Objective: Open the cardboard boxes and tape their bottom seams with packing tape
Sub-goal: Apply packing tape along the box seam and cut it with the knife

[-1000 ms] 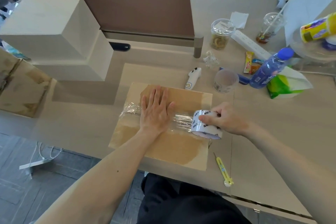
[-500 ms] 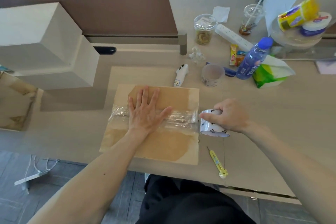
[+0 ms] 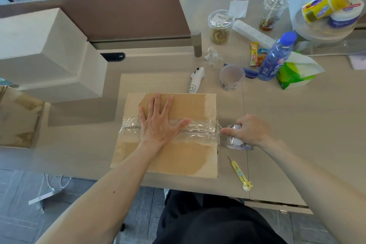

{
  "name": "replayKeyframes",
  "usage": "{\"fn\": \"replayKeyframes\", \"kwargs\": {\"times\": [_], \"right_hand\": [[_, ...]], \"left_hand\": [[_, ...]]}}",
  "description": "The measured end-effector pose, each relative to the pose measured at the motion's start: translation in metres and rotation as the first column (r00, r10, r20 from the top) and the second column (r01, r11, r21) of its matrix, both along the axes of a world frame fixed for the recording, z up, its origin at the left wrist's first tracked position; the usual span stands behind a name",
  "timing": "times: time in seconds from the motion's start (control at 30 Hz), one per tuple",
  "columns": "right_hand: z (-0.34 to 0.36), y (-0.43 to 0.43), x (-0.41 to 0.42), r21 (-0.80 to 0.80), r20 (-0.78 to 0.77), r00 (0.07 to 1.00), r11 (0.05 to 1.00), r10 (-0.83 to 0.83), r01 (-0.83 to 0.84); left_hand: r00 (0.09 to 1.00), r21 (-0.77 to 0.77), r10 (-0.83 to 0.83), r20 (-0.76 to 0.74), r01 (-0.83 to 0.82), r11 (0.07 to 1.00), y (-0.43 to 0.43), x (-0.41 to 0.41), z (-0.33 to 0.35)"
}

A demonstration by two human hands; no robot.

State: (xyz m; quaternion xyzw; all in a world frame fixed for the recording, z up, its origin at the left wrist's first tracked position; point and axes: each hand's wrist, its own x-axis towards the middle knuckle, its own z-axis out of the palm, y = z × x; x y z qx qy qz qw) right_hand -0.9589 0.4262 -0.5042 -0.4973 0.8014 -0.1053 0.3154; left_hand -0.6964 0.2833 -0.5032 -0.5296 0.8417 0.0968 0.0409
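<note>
A brown cardboard box (image 3: 184,160) stands bottom-up at the table's front edge. A strip of clear packing tape (image 3: 200,128) runs left to right along its middle seam. My left hand (image 3: 158,123) lies flat on the tape with fingers spread. Just past the box's right edge my right hand (image 3: 249,129) grips the roll of packing tape (image 3: 235,142), with the tape stretched from the roll to the box.
A yellow utility knife (image 3: 240,175) lies right of the box near the front edge. Behind it are a white marker-like tool (image 3: 195,82), a plastic cup (image 3: 230,77), a blue bottle (image 3: 275,58) and snacks. Pale boxes (image 3: 45,53) stand at left, another cardboard box (image 3: 16,121) beyond.
My right hand has pulled the roll rightward, from over the box's right part to beyond and below its right edge, lengthening the tape strip. My left hand stays pressed on the tape.
</note>
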Motion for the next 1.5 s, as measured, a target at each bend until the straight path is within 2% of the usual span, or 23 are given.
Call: {"fn": "replayKeyframes", "kwargs": {"times": [0.1,0.27,0.33,0.4,0.47,0.53,0.67,0.83,0.93,1.1,1.23,1.4,1.5], "right_hand": [[-0.006,-0.001,0.004,0.022,0.01,1.0,1.0,-0.004,0.004],[-0.016,-0.005,0.006,0.032,0.118,0.992,0.998,-0.051,0.047],[-0.019,-0.007,0.009,0.029,0.14,0.989,0.998,-0.054,0.051],[-0.019,-0.006,0.012,0.015,0.131,0.99,0.999,-0.052,0.05],[-0.018,-0.002,0.013,-0.011,0.145,0.986,0.997,-0.079,0.081],[-0.018,0.005,0.011,-0.061,0.178,0.974,0.986,-0.142,0.155],[-0.028,0.031,0.0,-0.135,0.322,0.901,0.927,-0.292,0.349],[-0.048,0.077,0.0,-0.1,0.372,0.796,0.833,-0.477,0.545],[-0.06,0.099,0.01,-0.016,0.327,0.797,0.84,-0.508,0.542],[-0.085,0.12,0.034,0.169,0.163,0.887,0.898,-0.432,0.406],[-0.098,0.122,0.047,0.149,-0.026,0.937,0.925,-0.349,0.349],[-0.099,0.12,0.054,0.167,-0.043,0.929,0.914,-0.367,0.369],[-0.093,0.117,0.056,0.188,-0.047,0.926,0.907,-0.375,0.377]], "left_hand": [[1.0,0.006,0.001,0.0,-0.001,1.0,0.001,-0.001,0.001],[1.0,0.014,-0.008,-0.015,0.008,1.0,0.0,-0.009,0.009],[0.988,-0.038,-0.14,-0.067,0.138,0.99,0.003,-0.024,0.016],[0.922,-0.061,-0.371,-0.109,0.367,0.928,0.006,-0.052,0.025],[0.824,-0.007,-0.562,-0.075,0.563,0.826,0.006,-0.083,0.031],[0.75,0.065,-0.661,0.012,0.659,0.749,0.002,-0.108,0.032],[0.685,0.147,-0.716,0.134,0.7,0.698,-0.01,-0.129,0.03],[0.696,0.213,-0.69,0.2,0.656,0.724,-0.001,-0.146,0.035],[0.705,0.23,-0.667,0.242,0.626,0.745,0.0,-0.153,0.036],[0.672,0.28,-0.688,0.273,0.629,0.725,-0.005,-0.157,0.038],[0.618,0.286,-0.709,0.339,0.651,0.703,-0.006,-0.167,0.036],[0.547,0.306,-0.74,0.392,0.681,0.665,-0.008,-0.177,0.03],[0.501,0.373,-0.778,0.379,0.686,0.625,-0.008,-0.183,0.032]]}}
